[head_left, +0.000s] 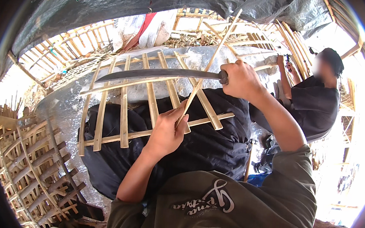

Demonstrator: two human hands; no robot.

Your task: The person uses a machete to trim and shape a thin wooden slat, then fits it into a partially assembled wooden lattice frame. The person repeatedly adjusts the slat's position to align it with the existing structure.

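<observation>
My right hand (239,79) grips the dark handle of a machete. Its long dark blade (160,72) points left, roughly level, above a bamboo slat frame (125,106). Between the fingers and thumb of my left hand (167,133), a thin bamboo strip (217,50) is held slanting up and to the right. The blade crosses this strip near my right hand; I cannot tell whether they touch. Several pale slats joined by long crosspieces make up the frame, which lies over my dark-clothed lap (213,149).
A person (312,105) in dark clothes sits at the right, hands raised around a small object. Woven bamboo lattice (33,167) stands at lower left. Grey sheeting (70,111) covers the ground ahead, with sacks (154,28) and bamboo scraps beyond. A dark tarp (189,3) hangs overhead.
</observation>
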